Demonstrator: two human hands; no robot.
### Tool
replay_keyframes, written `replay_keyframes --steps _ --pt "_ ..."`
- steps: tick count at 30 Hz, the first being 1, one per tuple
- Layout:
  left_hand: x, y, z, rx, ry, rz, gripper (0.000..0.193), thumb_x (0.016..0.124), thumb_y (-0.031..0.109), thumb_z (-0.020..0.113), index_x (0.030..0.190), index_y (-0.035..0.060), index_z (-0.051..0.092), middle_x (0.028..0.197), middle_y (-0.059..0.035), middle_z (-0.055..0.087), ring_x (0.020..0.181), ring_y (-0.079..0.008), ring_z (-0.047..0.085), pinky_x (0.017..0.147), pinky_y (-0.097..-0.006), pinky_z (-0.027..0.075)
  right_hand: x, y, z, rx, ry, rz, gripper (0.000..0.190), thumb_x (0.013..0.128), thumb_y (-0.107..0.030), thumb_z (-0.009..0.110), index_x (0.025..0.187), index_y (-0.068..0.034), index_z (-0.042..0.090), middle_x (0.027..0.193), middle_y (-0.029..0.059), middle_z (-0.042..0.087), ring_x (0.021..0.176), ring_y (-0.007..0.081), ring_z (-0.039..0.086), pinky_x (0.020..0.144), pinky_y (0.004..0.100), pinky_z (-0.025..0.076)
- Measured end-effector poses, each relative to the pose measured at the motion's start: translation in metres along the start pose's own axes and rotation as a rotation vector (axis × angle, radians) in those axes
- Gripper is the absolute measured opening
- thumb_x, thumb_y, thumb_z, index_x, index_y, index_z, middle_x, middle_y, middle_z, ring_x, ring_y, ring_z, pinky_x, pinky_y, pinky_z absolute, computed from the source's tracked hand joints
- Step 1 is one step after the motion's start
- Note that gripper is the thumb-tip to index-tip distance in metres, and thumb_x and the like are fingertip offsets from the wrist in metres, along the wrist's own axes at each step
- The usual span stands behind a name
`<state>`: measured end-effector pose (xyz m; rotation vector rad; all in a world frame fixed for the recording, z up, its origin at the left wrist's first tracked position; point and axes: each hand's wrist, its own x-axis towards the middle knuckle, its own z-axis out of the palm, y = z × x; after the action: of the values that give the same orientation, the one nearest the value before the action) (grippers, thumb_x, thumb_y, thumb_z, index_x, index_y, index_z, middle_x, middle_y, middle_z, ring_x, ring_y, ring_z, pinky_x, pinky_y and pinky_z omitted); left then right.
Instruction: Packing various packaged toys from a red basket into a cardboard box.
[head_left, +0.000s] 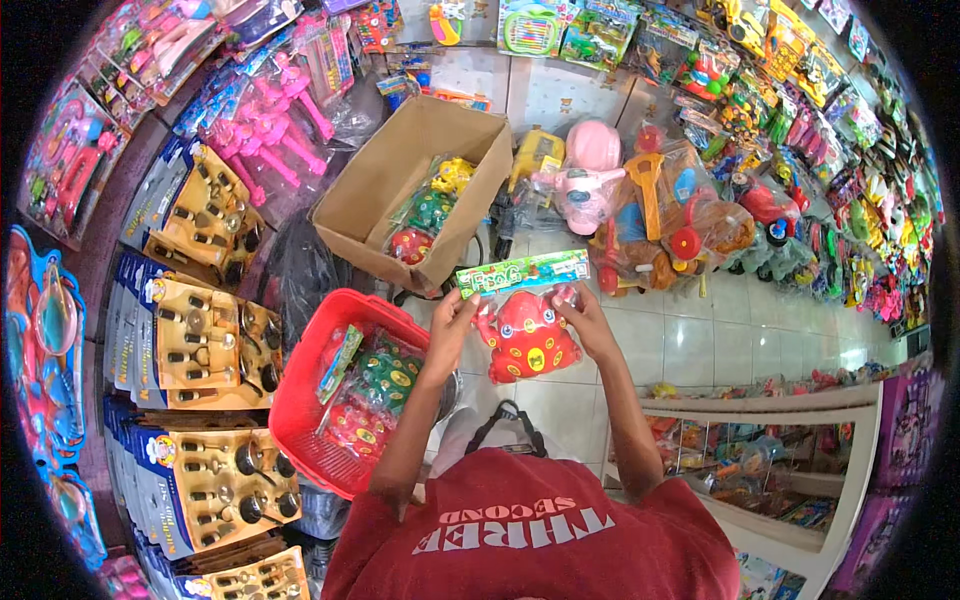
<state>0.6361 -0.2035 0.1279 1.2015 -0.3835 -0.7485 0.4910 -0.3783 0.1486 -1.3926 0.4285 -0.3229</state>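
Between my two hands hangs a red toy frog in a clear plastic bag (531, 337) with a printed header card (525, 274) along its top. My left hand (453, 330) grips the bag's left side just under the card; my right hand (585, 319) grips the right side. Close to my left forearm stands a red plastic basket (300, 405), holding bagged green (386, 375) and red (360, 429) toys. Beyond it an open cardboard box (375, 251) holds a yellow toy (452, 176), a green one (431, 210) and a red one (410, 245), all bagged.
Carded toy kitchen sets (199, 330) hang in stacks at the left. Bagged toys, a pink one (589, 180) among them, lie on the tiled floor (686, 345) ahead and to the right. A white-framed display case (862, 450) stands at the lower right. Packaged toys line the walls.
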Motion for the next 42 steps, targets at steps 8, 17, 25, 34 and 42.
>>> replay_keyframes --steps 8,17,25,34,42 --pt "0.049 -0.025 -0.006 0.172 -0.055 0.033 0.041 0.088 0.025 0.051 0.12 0.0028 0.04 0.105 -0.0045 0.052 0.097 -0.012 0.049 0.081 -0.0261 0.041 0.05 0.018 -0.017 0.158 0.142 -0.06 0.036 0.082 -0.016 0.059 0.112 -0.001 0.044 0.099 0.0049 0.056 0.089 0.0107 0.053 0.08 0.0256 0.042" --pt "0.108 0.004 -0.031 0.531 -0.04 0.147 0.059 0.086 0.031 0.054 0.128 -0.0014 0.029 0.118 -0.0178 0.046 0.111 -0.0248 0.045 0.092 -0.0345 0.036 0.151 0.009 -0.005 0.143 0.173 -0.069 0.034 0.082 -0.018 0.059 0.109 -0.002 0.046 0.098 0.0052 0.056 0.087 0.0116 0.054 0.078 0.0261 0.043" --pt "0.145 0.063 -0.079 0.781 0.324 0.366 0.046 0.079 0.022 0.06 0.118 0.0047 0.046 0.115 -0.0174 0.046 0.11 -0.03 0.043 0.092 -0.0364 0.034 0.242 -0.003 0.051 0.334 0.14 -0.052 0.033 0.084 -0.017 0.057 0.112 -0.004 0.045 0.102 0.0042 0.054 0.09 0.0122 0.053 0.077 0.0275 0.044" --pt "0.178 0.046 -0.123 0.807 0.539 0.283 0.07 0.077 0.036 0.063 0.129 0.0064 0.028 0.127 -0.018 0.033 0.118 -0.0294 0.033 0.093 -0.0402 0.035 0.292 0.004 0.091 0.557 0.044 0.151 0.027 0.082 -0.015 0.057 0.107 -0.009 0.049 0.101 0.0042 0.055 0.094 0.0183 0.055 0.076 0.0354 0.048" --pt "0.21 0.061 -0.131 -0.148 0.466 -0.178 0.079 0.079 0.031 0.063 0.135 0.0074 0.013 0.122 -0.0169 0.043 0.095 -0.0207 0.056 0.073 -0.0346 0.05 0.332 0.04 0.093 0.492 -0.1 0.311 0.034 0.079 -0.019 0.061 0.108 -0.008 0.048 0.099 0.0051 0.056 0.094 0.0173 0.054 0.08 0.0366 0.045"
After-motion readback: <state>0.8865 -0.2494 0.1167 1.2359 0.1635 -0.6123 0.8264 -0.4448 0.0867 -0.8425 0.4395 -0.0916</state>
